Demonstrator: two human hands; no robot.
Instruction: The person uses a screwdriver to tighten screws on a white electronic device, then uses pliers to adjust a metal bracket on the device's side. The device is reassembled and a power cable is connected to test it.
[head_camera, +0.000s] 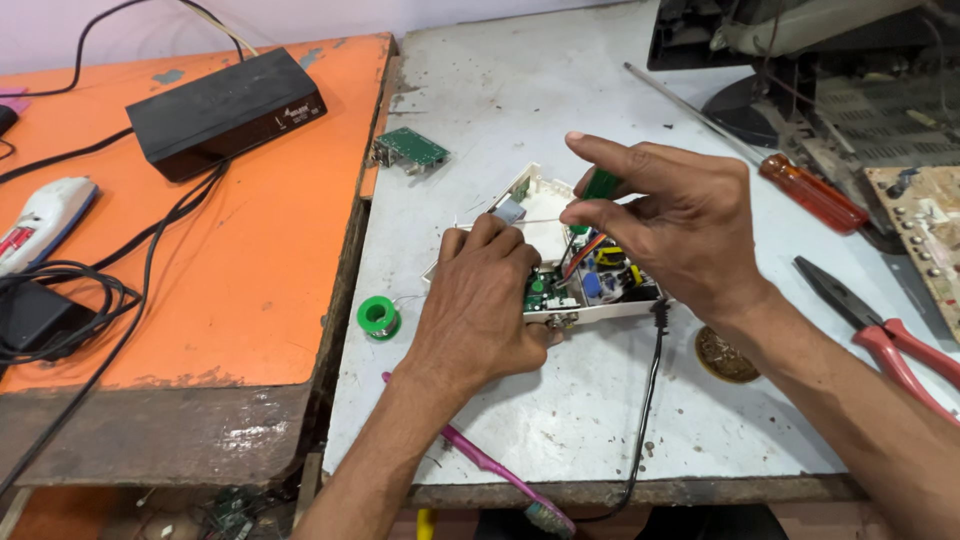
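- A pink toothbrush (500, 478) is seen at the near edge of the grey table (560, 430), lying slantwise, bristles toward the person.
- A black cable (648, 400) is run from the near edge up to the white box (590, 312) in the middle of the table.
- A green roll of solder wire (379, 317) is set just left of the left hand (480, 305); a round brown tin (724, 355) is near the right wrist.
- The left hand is laid on the box w/ fingers curled together; a small grey part (509, 210) looks pinched at the fingertips, but the grip can't be told for sure.
- The box is open, lid off. A green board w/ blue, yellow & black parts (590, 280) is seen inside. So opening looks done; work inside looks only partway, & the box is not yet shut.
- The box's long side is run left to right, a bit tilted, open face up.
- The right hand (680, 225) is closed on a small green-handled tool (600, 184), held btwn thumb & fingers, forefinger stretched out left. A thin pale shaft is pointed left toward the grey part, nearly level.
- Red pliers (890, 340) are laid at far right.
- An orange-handled screwdriver (810, 192) is laid farther back, shaft pointed up-left.
- A small green board (412, 147) is set near the orange table (240, 260).
- A black box (228, 110) & cables are seen far left.
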